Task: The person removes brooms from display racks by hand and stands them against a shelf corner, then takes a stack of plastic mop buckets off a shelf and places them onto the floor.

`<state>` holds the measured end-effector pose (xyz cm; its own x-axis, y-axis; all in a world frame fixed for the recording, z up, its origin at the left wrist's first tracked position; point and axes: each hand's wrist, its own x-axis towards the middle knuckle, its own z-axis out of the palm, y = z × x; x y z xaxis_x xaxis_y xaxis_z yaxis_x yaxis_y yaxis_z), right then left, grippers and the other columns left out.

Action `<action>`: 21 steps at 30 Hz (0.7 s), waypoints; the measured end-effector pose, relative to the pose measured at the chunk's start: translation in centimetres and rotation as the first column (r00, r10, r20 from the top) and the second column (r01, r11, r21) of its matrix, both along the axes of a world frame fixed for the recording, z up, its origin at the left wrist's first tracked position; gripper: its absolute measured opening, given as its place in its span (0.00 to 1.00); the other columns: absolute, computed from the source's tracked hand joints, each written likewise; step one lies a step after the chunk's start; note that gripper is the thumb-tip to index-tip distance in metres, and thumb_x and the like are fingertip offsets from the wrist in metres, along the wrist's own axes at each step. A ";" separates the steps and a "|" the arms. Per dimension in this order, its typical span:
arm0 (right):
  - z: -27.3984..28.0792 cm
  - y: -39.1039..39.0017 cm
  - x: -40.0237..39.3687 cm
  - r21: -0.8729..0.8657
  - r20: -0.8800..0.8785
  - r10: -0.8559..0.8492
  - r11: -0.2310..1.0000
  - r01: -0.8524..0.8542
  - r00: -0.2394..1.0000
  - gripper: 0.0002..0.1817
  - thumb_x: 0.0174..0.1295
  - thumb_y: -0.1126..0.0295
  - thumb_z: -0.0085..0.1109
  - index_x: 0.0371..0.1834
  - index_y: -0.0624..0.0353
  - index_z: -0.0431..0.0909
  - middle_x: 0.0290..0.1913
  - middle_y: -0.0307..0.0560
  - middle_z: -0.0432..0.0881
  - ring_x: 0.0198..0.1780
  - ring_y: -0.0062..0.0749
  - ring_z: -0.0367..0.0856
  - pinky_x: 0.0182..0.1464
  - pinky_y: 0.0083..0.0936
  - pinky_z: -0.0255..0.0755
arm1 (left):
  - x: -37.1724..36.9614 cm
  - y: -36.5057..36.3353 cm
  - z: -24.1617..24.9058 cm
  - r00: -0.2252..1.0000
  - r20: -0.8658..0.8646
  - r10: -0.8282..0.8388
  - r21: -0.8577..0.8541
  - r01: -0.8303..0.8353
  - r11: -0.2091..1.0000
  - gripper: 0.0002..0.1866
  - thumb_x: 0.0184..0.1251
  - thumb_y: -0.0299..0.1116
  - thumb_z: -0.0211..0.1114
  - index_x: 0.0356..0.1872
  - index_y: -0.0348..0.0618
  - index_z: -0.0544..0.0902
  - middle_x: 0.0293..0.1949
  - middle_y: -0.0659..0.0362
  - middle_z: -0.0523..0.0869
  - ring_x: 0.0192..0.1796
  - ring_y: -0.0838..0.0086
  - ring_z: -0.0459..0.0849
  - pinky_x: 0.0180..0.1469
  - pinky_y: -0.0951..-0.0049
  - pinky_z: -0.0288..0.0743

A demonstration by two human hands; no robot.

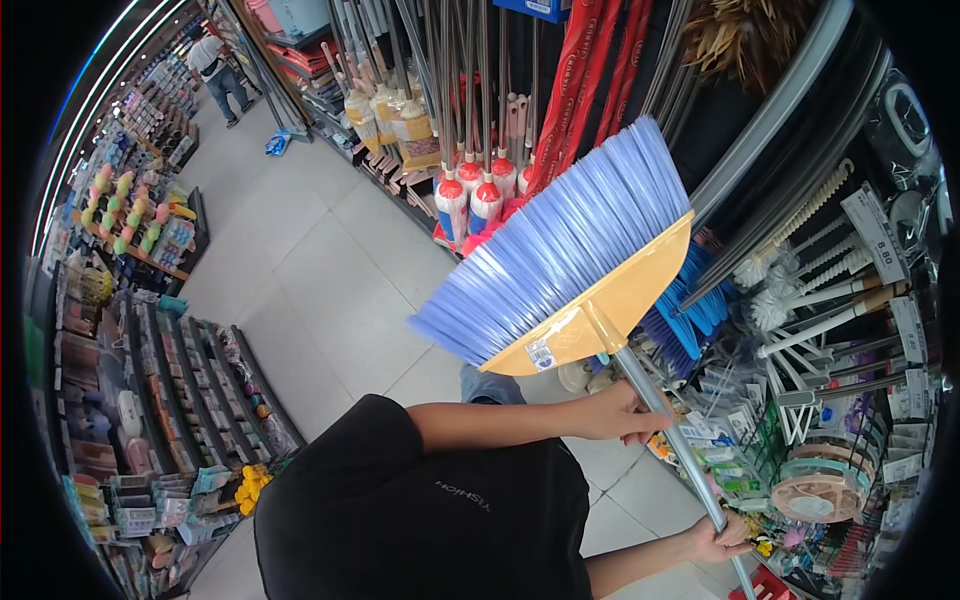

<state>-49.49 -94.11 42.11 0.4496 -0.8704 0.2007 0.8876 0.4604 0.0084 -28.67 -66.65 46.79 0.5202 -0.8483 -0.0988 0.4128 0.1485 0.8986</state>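
Your left hand (pixel 618 411) is clamped around the silvery pole (pixel 690 470) of the broom (pixel 620 290), a little below its yellow head, and your right hand (pixel 717 541) is wrapped around the same pole farther down, at 5 o'clock from the left. The purple bristles (pixel 560 245) spread at 11 o'clock from your left hand, near the middle of the view. From them, red-and-white bundles (pixel 485 206) on poles stand at 10 o'clock, and white brushes (pixel 770 303) hang at 3 o'clock.

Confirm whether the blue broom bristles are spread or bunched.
Spread: the blue broom bristles fan out widely from the yellow, crescent-shaped broom head.
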 end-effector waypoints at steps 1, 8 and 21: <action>0.0 -0.2 -0.2 0.039 0.014 -0.013 0.999 0.013 1.000 0.27 0.69 0.54 0.48 0.11 0.48 0.54 0.11 0.34 0.55 0.10 0.20 0.54 0.15 0.17 0.52 | -0.2 -0.1 -0.5 0.998 0.050 -0.025 -0.006 0.025 1.000 0.14 0.68 0.36 0.61 0.46 0.37 0.78 0.26 0.62 0.79 0.25 0.81 0.77 0.27 0.81 0.70; 0.8 -1.1 -2.9 0.071 -0.008 -0.114 0.991 0.114 0.993 0.28 0.69 0.50 0.47 0.11 0.48 0.55 0.10 0.34 0.55 0.09 0.20 0.54 0.15 0.17 0.51 | -0.7 3.8 1.3 0.803 0.544 -0.243 0.242 0.127 0.962 0.17 0.64 0.35 0.65 0.52 0.40 0.77 0.32 0.57 0.82 0.29 0.77 0.80 0.31 0.76 0.73; 0.9 -3.1 -4.9 0.108 0.015 -0.203 0.974 0.200 0.979 0.28 0.67 0.49 0.50 0.12 0.47 0.55 0.10 0.33 0.55 0.08 0.19 0.54 0.14 0.16 0.50 | 4.8 13.7 5.6 -0.021 0.955 0.295 -0.164 -0.867 0.471 0.10 0.48 0.25 0.73 0.33 0.40 0.83 0.46 0.54 0.81 0.53 0.59 0.76 0.55 0.63 0.68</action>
<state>-54.38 -97.19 42.97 0.2588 -0.9594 0.1124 0.9609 0.2676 0.0718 -23.92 -52.98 52.40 0.7737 -0.1638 0.6120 -0.5851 -0.5551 0.5912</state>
